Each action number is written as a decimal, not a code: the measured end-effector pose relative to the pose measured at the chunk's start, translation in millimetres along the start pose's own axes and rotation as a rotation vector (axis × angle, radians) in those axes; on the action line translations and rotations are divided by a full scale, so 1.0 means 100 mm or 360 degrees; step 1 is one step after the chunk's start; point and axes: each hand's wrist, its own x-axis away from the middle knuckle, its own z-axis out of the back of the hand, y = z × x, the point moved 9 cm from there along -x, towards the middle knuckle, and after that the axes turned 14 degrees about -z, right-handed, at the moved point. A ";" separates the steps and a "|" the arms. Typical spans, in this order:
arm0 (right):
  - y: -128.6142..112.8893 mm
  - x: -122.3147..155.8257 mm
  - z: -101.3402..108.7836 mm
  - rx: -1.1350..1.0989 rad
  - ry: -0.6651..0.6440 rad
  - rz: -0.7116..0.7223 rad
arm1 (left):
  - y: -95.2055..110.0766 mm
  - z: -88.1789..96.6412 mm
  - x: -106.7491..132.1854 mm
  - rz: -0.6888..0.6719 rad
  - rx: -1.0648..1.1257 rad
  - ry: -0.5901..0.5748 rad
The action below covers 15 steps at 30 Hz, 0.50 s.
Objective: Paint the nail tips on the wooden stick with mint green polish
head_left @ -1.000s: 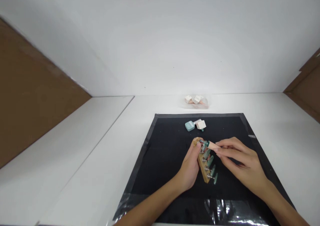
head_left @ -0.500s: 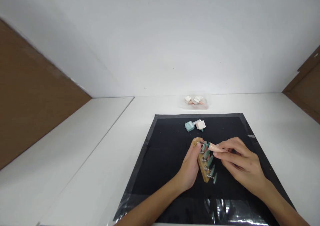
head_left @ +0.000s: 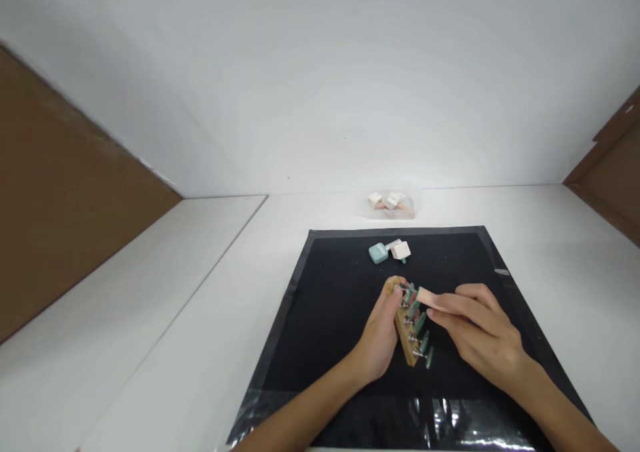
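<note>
A narrow wooden strip [head_left: 405, 342] is gripped near its upper end by my left hand [head_left: 379, 339], thumb on the near face. Along it stand several metal posts bearing green false nail tips [head_left: 425, 341]. My right hand [head_left: 487, 339] pinches the peach handle of a nail polish brush [head_left: 429, 297] between thumb and fingers. The brush points left, its end at the uppermost nail tips; whether the bristles touch one is too small to tell. Beyond my hands lie a teal square bottle [head_left: 379, 253] and a white cube-shaped bottle [head_left: 401, 250], close together.
A black mat [head_left: 330, 292] with taped, shiny edges lies on the white table [head_left: 210, 319]. Behind it, a clear plastic box [head_left: 411, 212] holds white cubes with peach handles. A white wall rises at the back, and brown panels [head_left: 75, 185] flank both sides.
My right hand's fingers have shifted on the brush handle, with the hand rolled slightly and its knuckles a little lower. My left hand and the wooden strip stay nearly in place.
</note>
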 end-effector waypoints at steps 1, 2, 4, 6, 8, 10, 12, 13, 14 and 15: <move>0.00 0.02 0.00 0.0034 0.0009 0.0025 | -0.01 0.00 0.00 0.0008 -0.0004 0.0000; -0.01 0.03 0.00 0.0060 0.0013 0.0040 | -0.01 0.00 0.00 0.0015 -0.0005 -0.0007; 0.00 0.03 0.03 0.0049 0.0026 0.0030 | -0.01 -0.04 0.00 0.0028 -0.0002 -0.0046; 0.06 -0.01 0.10 -0.0061 0.0057 -0.0095 | -0.01 -0.07 0.00 0.0023 0.0001 -0.0098; 0.22 -0.05 0.17 -0.0221 0.0099 -0.0375 | 0.01 -0.10 -0.01 0.0007 -0.0008 -0.0146; 0.43 -0.04 0.20 -0.0437 0.0118 -0.0705 | 0.02 -0.12 -0.01 -0.0009 -0.0035 -0.0209; 0.61 0.01 0.18 -0.0678 0.0102 -0.0981 | 0.02 -0.14 -0.01 -0.0026 -0.0082 -0.0287; 0.68 0.03 0.16 -0.0786 0.0084 -0.1074 | 0.02 -0.15 0.00 -0.0032 -0.0112 -0.0326; 0.74 0.05 0.14 -0.0875 0.0066 -0.1141 | 0.01 -0.15 0.01 -0.0031 -0.0142 -0.0365; 0.78 0.07 0.13 -0.0950 0.0047 -0.1185 | 0.00 -0.16 0.01 -0.0021 -0.0169 -0.0407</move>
